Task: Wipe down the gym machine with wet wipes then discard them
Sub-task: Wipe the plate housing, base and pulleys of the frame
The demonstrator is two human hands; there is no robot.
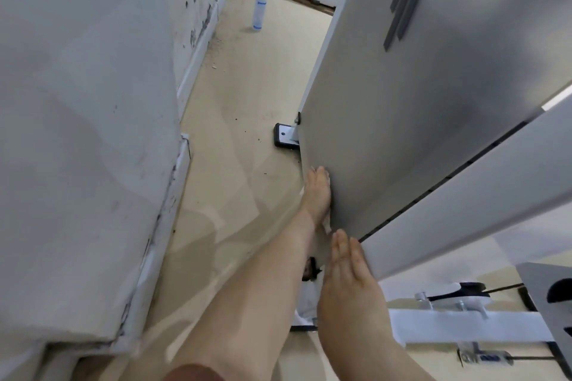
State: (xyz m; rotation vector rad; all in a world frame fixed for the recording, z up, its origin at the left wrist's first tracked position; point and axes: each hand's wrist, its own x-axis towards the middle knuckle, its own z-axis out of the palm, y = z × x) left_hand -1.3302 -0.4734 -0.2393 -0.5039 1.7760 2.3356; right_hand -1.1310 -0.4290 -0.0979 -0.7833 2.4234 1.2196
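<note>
Right hand is closest to us, fingers straight and laid flat on the near bottom corner of the gym machine's grey panel. Further along that lower edge we see the left hand, fingers straight too, pressing a white wet wipe against it. Blue-capped bottle stands on the floor by the wall.

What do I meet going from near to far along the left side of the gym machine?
Near to far: right hand flat on the panel edge → left hand pressed against the panel → black machine foot → bottle with blue cap on the floor.
</note>
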